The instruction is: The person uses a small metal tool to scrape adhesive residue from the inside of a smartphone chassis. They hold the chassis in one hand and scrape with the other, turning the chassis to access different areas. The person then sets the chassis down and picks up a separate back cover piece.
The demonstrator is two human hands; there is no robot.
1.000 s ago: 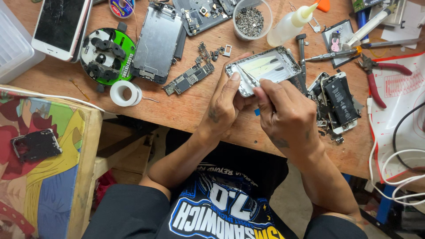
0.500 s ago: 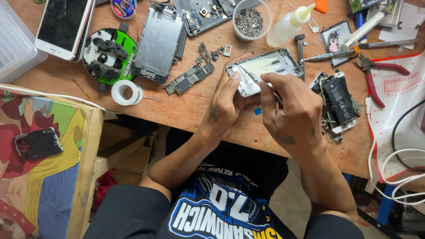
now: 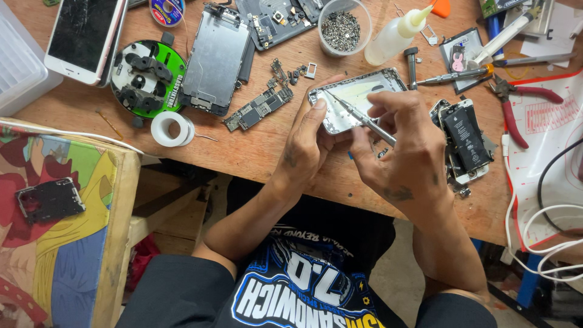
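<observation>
The right hand, pinching a slim screwdriver, has slid its tip deeper into the open phone shell, which the left hand grips just beside it.

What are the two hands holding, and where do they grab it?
The right hand pinches a thin metal tool around its rear handle end. The left hand grips the open phone shell by its left end and lower edge.

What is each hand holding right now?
Left hand: closed on the edge of the phone shell.
Right hand: closed around a thin screwdriver, tip inside the shell.
</observation>
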